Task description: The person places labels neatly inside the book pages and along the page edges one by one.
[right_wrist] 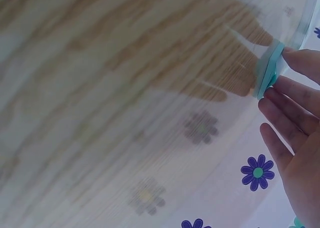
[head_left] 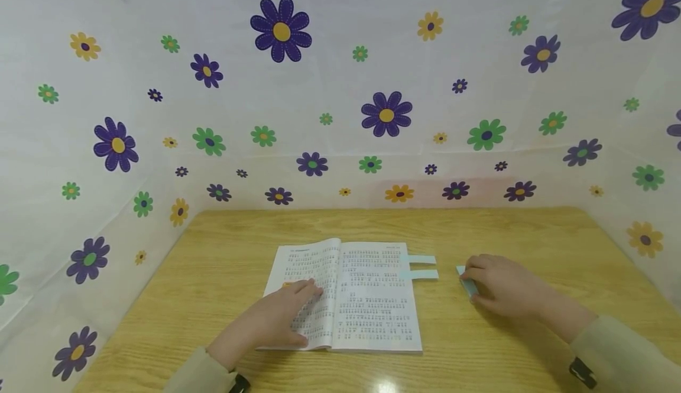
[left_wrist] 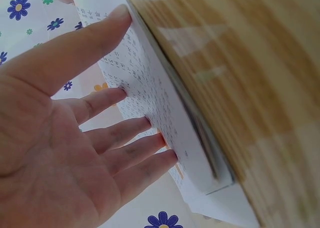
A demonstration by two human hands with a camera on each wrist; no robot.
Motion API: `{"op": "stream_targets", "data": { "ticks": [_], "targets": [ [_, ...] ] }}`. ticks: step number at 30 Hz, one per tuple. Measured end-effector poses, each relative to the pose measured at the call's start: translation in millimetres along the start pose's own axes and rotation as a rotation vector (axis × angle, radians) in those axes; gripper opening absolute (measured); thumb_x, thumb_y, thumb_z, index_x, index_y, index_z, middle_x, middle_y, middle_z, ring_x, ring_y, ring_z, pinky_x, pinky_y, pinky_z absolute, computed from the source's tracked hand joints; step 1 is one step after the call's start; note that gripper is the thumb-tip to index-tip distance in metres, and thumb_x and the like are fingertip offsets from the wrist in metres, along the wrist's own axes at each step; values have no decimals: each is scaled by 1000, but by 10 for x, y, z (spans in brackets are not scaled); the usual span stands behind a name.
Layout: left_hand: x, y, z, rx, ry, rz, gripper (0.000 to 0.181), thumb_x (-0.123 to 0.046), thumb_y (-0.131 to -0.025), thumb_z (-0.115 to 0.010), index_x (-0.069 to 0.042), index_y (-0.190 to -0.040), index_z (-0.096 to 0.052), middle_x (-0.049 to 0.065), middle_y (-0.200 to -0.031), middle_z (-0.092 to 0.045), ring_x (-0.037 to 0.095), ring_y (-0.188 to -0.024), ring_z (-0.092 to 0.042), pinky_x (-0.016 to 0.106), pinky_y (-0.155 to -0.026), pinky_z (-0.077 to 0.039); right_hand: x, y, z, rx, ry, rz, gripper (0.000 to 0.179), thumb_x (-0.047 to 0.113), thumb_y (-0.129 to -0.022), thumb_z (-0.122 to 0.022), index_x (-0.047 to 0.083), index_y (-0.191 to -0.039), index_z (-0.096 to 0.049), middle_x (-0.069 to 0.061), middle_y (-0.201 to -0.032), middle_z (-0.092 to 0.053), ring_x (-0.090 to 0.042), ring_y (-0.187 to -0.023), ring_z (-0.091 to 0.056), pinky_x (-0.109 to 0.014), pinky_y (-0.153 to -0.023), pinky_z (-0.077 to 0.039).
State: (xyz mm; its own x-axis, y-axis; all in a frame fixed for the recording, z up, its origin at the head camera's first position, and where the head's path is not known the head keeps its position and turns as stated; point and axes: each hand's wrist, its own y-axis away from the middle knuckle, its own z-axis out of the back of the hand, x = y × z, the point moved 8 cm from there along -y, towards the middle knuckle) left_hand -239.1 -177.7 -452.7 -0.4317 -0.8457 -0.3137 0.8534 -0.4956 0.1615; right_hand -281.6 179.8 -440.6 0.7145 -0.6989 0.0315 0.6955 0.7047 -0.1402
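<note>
Though part hid, pad (right_wrist: 270,70) prob. in R hand (head_left: 505,285)

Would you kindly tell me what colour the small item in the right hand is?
The small item is turquoise, showing best in the right wrist view.

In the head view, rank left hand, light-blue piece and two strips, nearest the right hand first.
1. Light-blue piece: held by the right hand.
2. Two strips: projecting right from the book.
3. Left hand: on the left page.

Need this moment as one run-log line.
left hand: rests on open book | right hand: pinches blue-green pad | two strips: jut past book's right edge
</note>
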Motion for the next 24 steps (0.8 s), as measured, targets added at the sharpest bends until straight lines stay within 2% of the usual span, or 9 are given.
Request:
{"op": "stream_targets", "data": {
  "ticks": [13, 24],
  "targets": [
    [15, 2, -35, 22, 5, 17, 88, -26, -80, -95, -10, -155, -51, 16, -164, -47, 40, -150, -49, 57, -121, -47, 26, -15, 19, -31, -5, 42, 29, 18, -86, -86, 6, -111, -77, -6, -109, -72, -24, -98, -70, -46, -90, -65],
    [11, 3, -20, 6, -6, 18, 89, -25, -79, -96, -9, -154, -52, 16, -164, -48, 40, -150, -49, 57, -121, -48, -5, -72, 5, -18, -9, 5, 22, 12, -87, -83, 8, -107, -78, -5, -106, -73, -24, -97, -72, -45, -90, -66]
  ]
}}
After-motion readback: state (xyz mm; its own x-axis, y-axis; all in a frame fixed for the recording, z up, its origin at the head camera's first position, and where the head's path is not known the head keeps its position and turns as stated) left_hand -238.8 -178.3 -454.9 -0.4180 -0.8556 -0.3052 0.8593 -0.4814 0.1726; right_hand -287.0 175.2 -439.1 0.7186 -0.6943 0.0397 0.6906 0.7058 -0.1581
